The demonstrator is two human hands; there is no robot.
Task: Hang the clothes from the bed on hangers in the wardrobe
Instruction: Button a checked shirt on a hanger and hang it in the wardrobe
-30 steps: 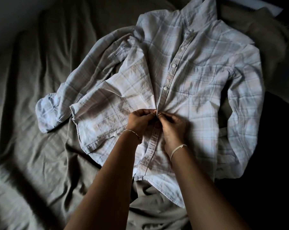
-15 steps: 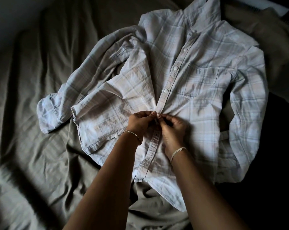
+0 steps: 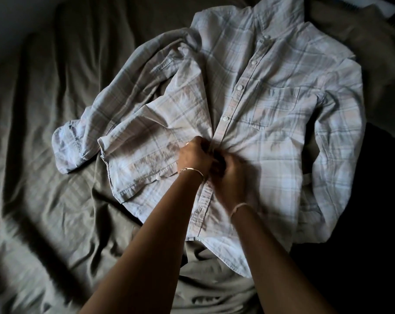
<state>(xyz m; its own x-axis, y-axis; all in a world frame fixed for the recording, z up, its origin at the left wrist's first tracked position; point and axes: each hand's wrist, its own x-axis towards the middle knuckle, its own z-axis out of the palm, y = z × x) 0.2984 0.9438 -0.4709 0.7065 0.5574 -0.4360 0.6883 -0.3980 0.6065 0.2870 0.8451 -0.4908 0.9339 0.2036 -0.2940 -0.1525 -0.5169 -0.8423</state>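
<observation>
A pale plaid button-up shirt (image 3: 271, 91) lies front-up on the bed, collar at the top, both sleeves spread out. Several upper buttons are fastened. My left hand (image 3: 193, 155) and my right hand (image 3: 229, 177) meet at the button placket in the shirt's middle. Each hand pinches the placket fabric with curled fingers, knuckles close together. The button between them is hidden by my fingers. No hanger or wardrobe is in view.
The shirt rests on a wrinkled grey-brown bed sheet (image 3: 44, 177) that fills the left and bottom. Another dull brown cloth (image 3: 368, 41) lies bunched at the top right. The bed's dark right edge (image 3: 373, 223) drops into shadow.
Both hands have slid a little down the placket and drawn closer together. The fabric puckers more around them. The shirt has not shifted on the bed.
</observation>
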